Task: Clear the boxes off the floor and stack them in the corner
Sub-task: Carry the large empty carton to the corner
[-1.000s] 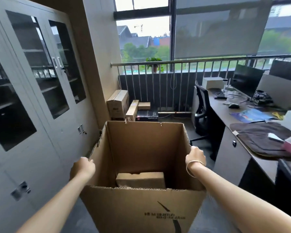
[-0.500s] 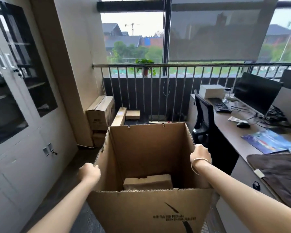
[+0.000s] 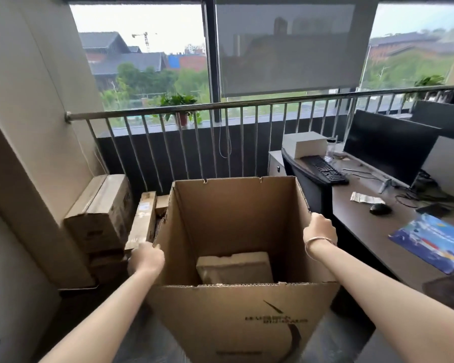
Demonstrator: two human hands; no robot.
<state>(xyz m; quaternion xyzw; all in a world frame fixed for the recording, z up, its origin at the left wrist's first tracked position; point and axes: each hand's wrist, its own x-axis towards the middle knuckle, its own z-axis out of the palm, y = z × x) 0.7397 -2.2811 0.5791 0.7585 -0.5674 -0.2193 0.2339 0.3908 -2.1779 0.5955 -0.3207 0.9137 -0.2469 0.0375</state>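
Observation:
I carry a large open cardboard box (image 3: 236,226) in front of me, held off the floor. My left hand (image 3: 146,259) grips its left wall. My right hand (image 3: 319,227), with a bracelet at the wrist, grips the rim of the right wall. A smaller brown package (image 3: 235,267) lies on the bottom inside. In the corner ahead on the left stands a stack of closed boxes (image 3: 100,216), with a long narrow box (image 3: 142,221) leaning beside it, right next to the carried box's left side.
A metal railing (image 3: 220,106) runs in front of the window. On the right a desk (image 3: 364,231) carries a keyboard, mouse, monitor and a white box, with a dark chair (image 3: 307,184) pushed against it. A beige wall stands at the left.
I have walked toward the corner with the box; the stacked boxes and railing are much nearer, and the grey cabinet on the left has dropped out of view. Both hands keep their hold.

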